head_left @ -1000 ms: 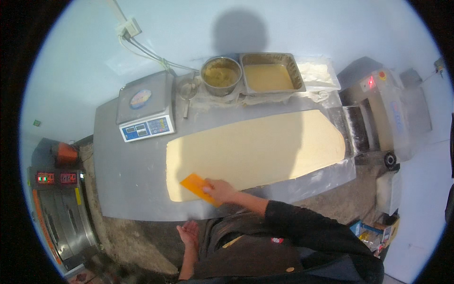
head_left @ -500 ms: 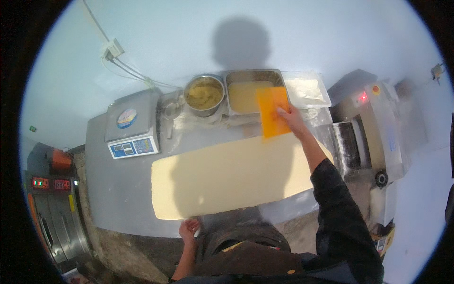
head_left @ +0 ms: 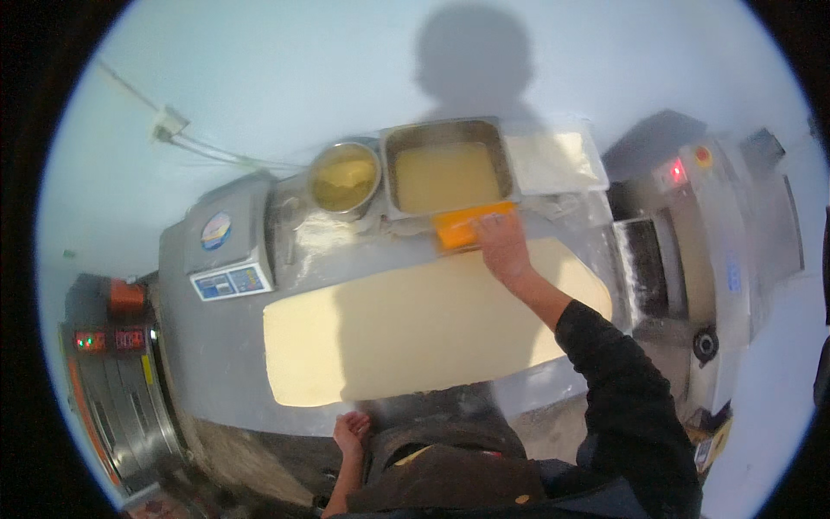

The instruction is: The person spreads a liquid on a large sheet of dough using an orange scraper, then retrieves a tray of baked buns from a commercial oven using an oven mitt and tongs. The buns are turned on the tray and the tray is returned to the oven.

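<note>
A long sheet of pale yellow dough (head_left: 415, 333) lies flat across the table. Over its far edge, my right hand (head_left: 503, 242) grips an orange dough scraper (head_left: 458, 227), a flat rectangular plate now seen tilted and blurred. The scraper is just in front of a metal tray (head_left: 445, 177) with a pale yellowish layer inside. My left hand (head_left: 352, 429) hangs at the table's near edge, close to the dough's near side, fingers curled. Whether anything is inside those fingers is hidden.
Left of the tray stand a round metal bowl (head_left: 345, 179) of yellowish-brown filling and a digital scale (head_left: 226, 233). A white tub (head_left: 558, 162) of white powder sits on the right. A machine (head_left: 700, 251) borders the table's right end; an oven-like unit (head_left: 117, 406) is at lower left.
My right hand has drawn the scraper slightly left, tipping it from upright and broad-faced to nearly edge-on. My left hand stays by the table edge. The whole view has shifted a little.
</note>
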### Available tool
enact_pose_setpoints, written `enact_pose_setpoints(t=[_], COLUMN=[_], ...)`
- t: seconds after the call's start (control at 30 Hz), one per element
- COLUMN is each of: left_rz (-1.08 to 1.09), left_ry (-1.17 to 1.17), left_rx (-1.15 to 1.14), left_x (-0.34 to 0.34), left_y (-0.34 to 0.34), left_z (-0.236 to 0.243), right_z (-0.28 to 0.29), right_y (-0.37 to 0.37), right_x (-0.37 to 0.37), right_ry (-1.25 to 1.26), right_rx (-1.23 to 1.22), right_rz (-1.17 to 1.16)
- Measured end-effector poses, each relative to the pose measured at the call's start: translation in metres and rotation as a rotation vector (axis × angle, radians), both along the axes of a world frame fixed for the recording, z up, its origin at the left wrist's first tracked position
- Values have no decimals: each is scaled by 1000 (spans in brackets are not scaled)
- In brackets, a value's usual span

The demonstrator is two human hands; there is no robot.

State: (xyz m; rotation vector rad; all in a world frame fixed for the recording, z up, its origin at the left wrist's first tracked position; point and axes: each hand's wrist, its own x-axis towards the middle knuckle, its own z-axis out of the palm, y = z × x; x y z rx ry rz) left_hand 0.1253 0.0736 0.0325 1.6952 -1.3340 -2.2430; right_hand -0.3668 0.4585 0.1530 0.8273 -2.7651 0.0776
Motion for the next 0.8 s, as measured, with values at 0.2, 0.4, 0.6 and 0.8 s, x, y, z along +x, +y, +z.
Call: enact_pose_setpoints(t=[0.2, 0.4, 0.6, 0.8], left_rz=[-83, -188, -206, -257], left_ry=[-8, 16, -37, -34], left_rx=[-31, -34, -10, 68], left_x=[-25, -29, -26, -34], left_y=[16, 21, 26, 21], left_z=[9, 10, 10, -9], right_z=[-11, -28, -20, -8], right_y=[93, 202, 270, 329], right_x=[42, 11, 47, 116], right_ry=[-147, -297, -362, -413], right_rx=[-68, 40, 116, 219], right_rz=[38, -34, -117, -220])
